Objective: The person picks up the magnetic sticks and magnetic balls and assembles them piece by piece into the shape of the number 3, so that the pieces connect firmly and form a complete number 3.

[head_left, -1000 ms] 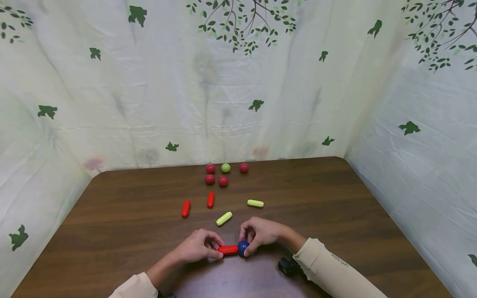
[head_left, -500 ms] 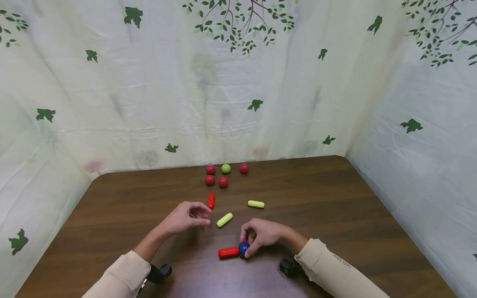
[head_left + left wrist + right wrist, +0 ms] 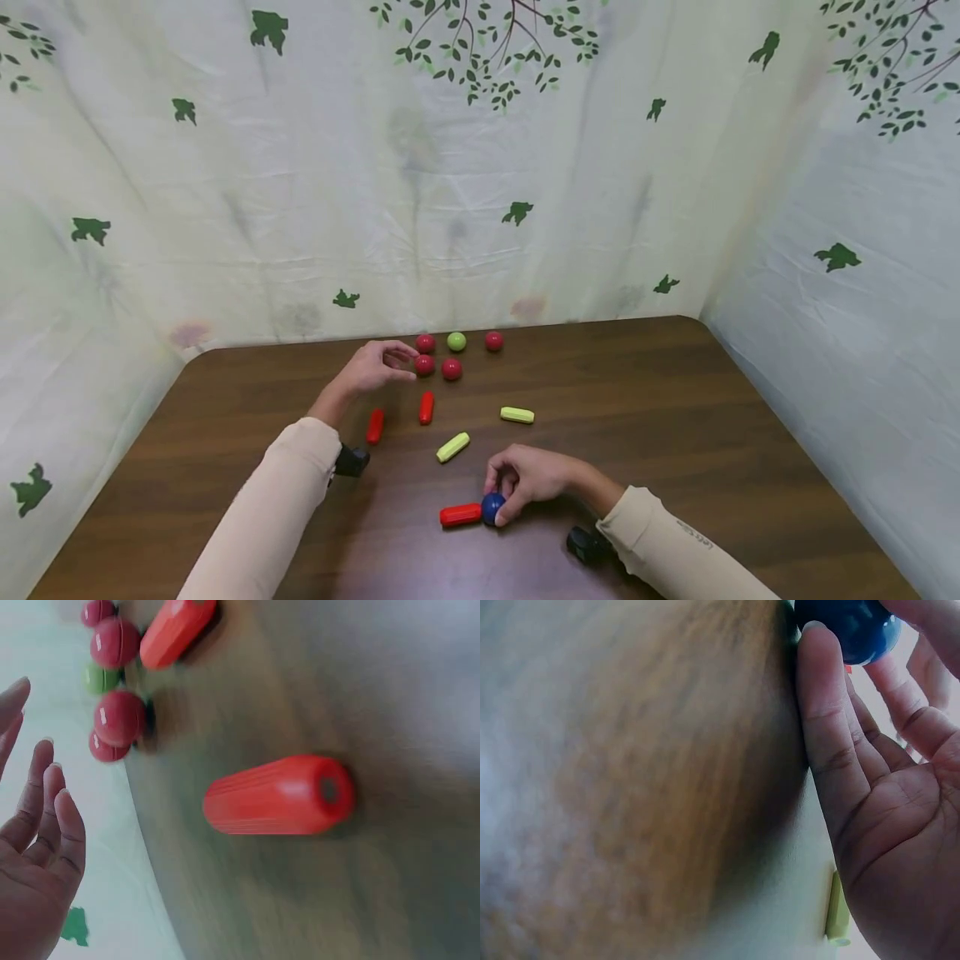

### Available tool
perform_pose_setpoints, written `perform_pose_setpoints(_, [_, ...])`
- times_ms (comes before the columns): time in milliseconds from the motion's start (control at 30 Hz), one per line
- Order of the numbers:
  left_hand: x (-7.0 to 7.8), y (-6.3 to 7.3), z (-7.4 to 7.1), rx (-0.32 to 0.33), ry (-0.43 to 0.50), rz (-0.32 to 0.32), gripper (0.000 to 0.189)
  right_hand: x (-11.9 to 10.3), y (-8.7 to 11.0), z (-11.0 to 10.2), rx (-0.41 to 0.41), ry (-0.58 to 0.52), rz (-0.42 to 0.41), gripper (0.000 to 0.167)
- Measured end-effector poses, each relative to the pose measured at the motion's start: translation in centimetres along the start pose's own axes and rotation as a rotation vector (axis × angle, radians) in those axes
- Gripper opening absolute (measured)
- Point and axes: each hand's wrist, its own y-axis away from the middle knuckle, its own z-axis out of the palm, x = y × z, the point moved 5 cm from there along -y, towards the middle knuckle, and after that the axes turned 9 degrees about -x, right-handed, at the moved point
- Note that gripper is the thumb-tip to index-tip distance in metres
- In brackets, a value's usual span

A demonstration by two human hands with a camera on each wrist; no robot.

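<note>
My right hand (image 3: pixel 534 477) grips a blue ball (image 3: pixel 492 507) on the table with curled fingers and thumb. In the right wrist view the shiny blue ball (image 3: pixel 855 628) sits between thumb and fingers. A red ridged stick (image 3: pixel 460 515) lies to the left of that ball, its end against it. Farther back, my left hand (image 3: pixel 372 365) reaches beside a group of red balls, nearest to one red ball (image 3: pixel 423 365). Its thumb and fingers are apart with nothing between them. The left wrist view shows the same fingers near the balls, over a loose red stick (image 3: pixel 274 796).
Other red balls (image 3: pixel 452 369) and one green ball (image 3: pixel 456 341) stand at the table's back edge. Two red sticks (image 3: pixel 426 408) and two yellow-green sticks (image 3: pixel 517 415) lie mid-table. A leaf-print cloth (image 3: pixel 450 208) hangs behind the brown table (image 3: pixel 637 400).
My left hand has let go of the red stick in front and moved away, back and left, to the red balls. The right hand stays on the blue ball.
</note>
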Motion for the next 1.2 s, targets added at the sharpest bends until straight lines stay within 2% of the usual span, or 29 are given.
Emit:
perform_pose_setpoints(167, [-1.0, -2.0, -0.3, -0.015, 0.061, -0.051, 0.038, 0.2, -0.1, 0.0, -0.005, -0.003, 0.003, 0.023])
perform_pose_setpoints(333, [-1.8, -3.2, 0.1, -0.043, 0.095, -0.111, 0.039, 0.3, 0.0, 0.1, 0.003, -0.02, 0.012, 0.025])
perform_pose_setpoints(533, [-2.4, -3.8, 0.3, -0.059, 0.063, -0.152, 0.039, 0.3, 0.0, 0.1, 0.003, -0.025, 0.016, 0.025])
perform_pose_setpoints(867, [-2.6, -4.6, 0.7, -0.087, 0.015, -0.132, 0.038, 0.6, -0.3, 0.2, 0.002, -0.024, 0.024, 0.024])
perform_pose_setpoints(1033, [-2.8, -5.0, 0.9, -0.085, -0.052, -0.159, 0.036, 0.6, -0.3, 0.1, 0.008, -0.021, 0.021, 0.025])
perform_pose_setpoints(1200, [-3.3, -5.2, 1.1, -0.081, -0.07, -0.2, 0.035, 0.7, -0.4, 0.0, 0.006, -0.021, 0.017, 0.025])
